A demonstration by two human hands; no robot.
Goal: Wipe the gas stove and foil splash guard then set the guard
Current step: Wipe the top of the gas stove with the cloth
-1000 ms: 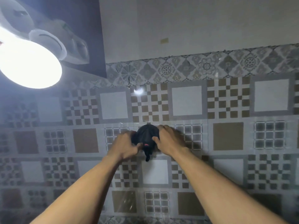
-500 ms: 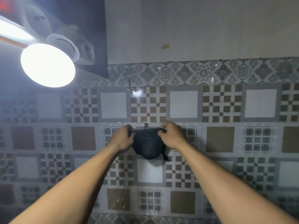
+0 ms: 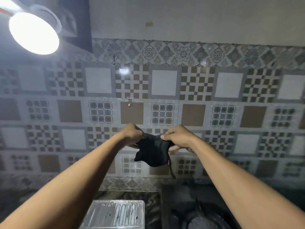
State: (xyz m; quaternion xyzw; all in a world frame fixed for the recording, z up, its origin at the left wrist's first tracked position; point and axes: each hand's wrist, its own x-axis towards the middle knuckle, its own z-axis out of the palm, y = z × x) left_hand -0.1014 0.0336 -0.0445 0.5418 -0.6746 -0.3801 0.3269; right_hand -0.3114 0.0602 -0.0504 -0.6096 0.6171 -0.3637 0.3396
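- Grip state: the left hand (image 3: 133, 134) and the right hand (image 3: 177, 138) each pinch an upper corner of the black cloth (image 3: 153, 152), with the fingers curled over the fabric. The cloth is spread between them and sags at its middle. A thin strap dangles from its lower right edge.
- Cloth position: it is held in the air in front of the tiled wall (image 3: 227, 85). It is clear of the small hook (image 3: 129, 102), which sits at 11 o'clock from it.
- Task items: the foil splash guard (image 3: 115, 214) lies at the bottom edge of the view, at 7 o'clock from the cloth. The gas stove (image 3: 189, 210) is a dark mass at 5 o'clock; its detail cannot be made out.
- Governing relation: both surfaces lie well below the grip, so the next move is judged to be a descent toward 6 o'clock. The guard's ribs run along the 12-to-6 line. The left hand is nearer the guard and the right hand is nearer the stove.
- Lighting: a lamp (image 3: 33, 33) at 10 o'clock glares, and the stove area is dim.
- Status: judged early; the cloth touches neither surface.
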